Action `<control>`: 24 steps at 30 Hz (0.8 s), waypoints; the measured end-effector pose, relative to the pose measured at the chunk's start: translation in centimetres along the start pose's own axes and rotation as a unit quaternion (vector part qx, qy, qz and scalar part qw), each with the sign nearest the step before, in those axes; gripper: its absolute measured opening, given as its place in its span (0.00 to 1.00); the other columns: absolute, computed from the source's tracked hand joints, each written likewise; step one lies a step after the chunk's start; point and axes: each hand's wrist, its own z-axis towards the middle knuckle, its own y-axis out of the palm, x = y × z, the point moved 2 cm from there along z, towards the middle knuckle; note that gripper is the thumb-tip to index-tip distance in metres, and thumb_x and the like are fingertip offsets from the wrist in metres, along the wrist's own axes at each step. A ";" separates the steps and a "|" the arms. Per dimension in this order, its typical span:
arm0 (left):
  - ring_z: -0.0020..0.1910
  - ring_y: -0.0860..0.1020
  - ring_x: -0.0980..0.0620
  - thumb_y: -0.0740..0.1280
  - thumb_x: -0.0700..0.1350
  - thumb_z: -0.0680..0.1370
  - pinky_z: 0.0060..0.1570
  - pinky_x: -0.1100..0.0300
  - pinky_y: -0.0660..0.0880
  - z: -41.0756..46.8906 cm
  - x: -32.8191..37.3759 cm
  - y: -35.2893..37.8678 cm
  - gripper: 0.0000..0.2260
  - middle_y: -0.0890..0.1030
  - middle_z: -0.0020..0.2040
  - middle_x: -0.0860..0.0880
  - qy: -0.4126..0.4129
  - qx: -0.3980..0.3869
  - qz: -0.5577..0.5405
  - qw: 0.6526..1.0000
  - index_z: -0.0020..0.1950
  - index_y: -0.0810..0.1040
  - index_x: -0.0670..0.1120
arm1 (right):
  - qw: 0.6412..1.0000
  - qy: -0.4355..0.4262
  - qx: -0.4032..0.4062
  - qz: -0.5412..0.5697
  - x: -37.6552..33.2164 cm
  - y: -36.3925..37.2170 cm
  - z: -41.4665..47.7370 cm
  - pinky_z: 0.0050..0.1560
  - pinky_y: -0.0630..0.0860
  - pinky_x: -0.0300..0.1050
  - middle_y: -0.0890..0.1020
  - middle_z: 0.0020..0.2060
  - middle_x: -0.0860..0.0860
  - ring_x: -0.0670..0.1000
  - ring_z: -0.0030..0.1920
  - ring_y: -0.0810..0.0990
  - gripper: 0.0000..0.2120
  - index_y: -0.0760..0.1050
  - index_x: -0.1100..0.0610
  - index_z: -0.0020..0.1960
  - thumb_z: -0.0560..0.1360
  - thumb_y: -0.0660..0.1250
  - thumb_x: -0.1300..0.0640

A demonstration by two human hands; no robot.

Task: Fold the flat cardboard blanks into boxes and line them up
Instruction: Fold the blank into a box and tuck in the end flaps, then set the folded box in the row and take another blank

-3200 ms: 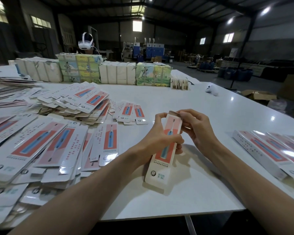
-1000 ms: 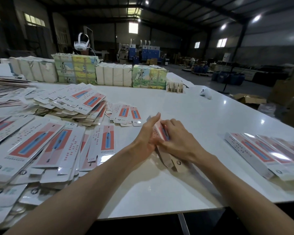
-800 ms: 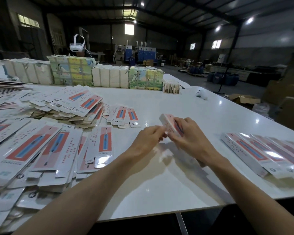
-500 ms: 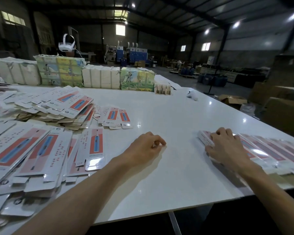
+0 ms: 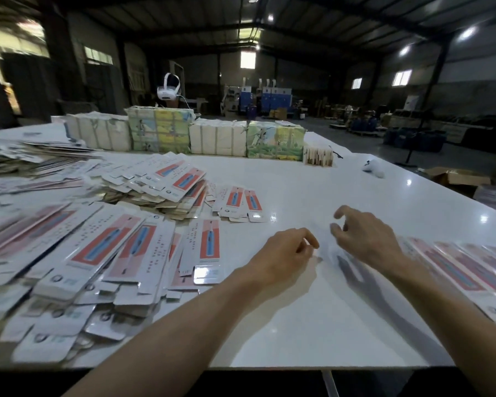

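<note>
Along the right edge of the frame, the row of folded boxes [image 5: 455, 270] lies side by side on the white counter [image 5: 298, 316], and its inner end sits just beside the right hand [image 5: 365, 239]. Half a second earlier that hand was pressing the newest box into the row. Now it has lifted off and swung back toward the middle, blurred with motion, its fingers [image 5: 344, 210] loosely curled, apart and holding nothing. The left hand [image 5: 287, 250] hovers near it at centre, its fingers also loosely curled and empty. One more box therefore looks finished and lined up, and the cycle probably restarts. The next need would be a fresh sheet from the flat blanks [image 5: 112, 247] heaped across the left half of the frame, or from the smaller fan of blanks [image 5: 238, 200] just above centre. Behind these, in the upper middle, stand bundled cartons [image 5: 161, 130], with a white headset [image 5: 169, 87] showing above them.
</note>
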 end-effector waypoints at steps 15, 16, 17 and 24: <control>0.50 0.81 0.43 0.62 0.39 0.83 0.50 0.52 0.76 -0.2 1.4 -8.4 0.12 0.84 0.58 0.42 -0.119 0.100 0.263 0.952 0.64 0.80 0.46 | 0.987 -0.012 0.027 0.156 -1.0 5.4 0.7 0.43 0.69 0.49 0.85 0.42 0.47 0.55 0.45 0.80 0.09 0.79 0.48 0.56 0.81 0.63 0.57; 0.51 0.80 0.42 0.61 0.38 0.83 0.49 0.52 0.74 -0.8 1.0 -10.1 0.13 0.83 0.58 0.41 -0.142 0.089 0.304 0.938 0.64 0.80 0.45 | 0.986 -0.010 0.023 0.163 -0.9 5.5 0.8 0.43 0.69 0.48 0.85 0.42 0.45 0.55 0.44 0.80 0.09 0.79 0.47 0.55 0.81 0.63 0.57; 0.50 0.79 0.41 0.61 0.37 0.83 0.48 0.51 0.73 -1.6 0.6 -11.8 0.12 0.83 0.58 0.40 -0.171 0.074 0.339 0.922 0.63 0.79 0.44 | 0.985 -0.007 0.019 0.170 -0.8 5.6 0.9 0.43 0.69 0.48 0.85 0.41 0.44 0.54 0.44 0.81 0.09 0.79 0.47 0.55 0.81 0.63 0.57; 0.59 0.80 0.42 0.69 0.46 0.84 0.55 0.50 0.77 -8.8 -3.6 -22.5 0.14 0.82 0.62 0.43 -0.373 0.095 0.464 0.798 0.68 0.78 0.44 | 0.983 -0.010 0.002 0.185 -0.7 6.0 1.2 0.41 0.68 0.46 0.85 0.43 0.44 0.52 0.44 0.80 0.09 0.79 0.44 0.53 0.80 0.63 0.56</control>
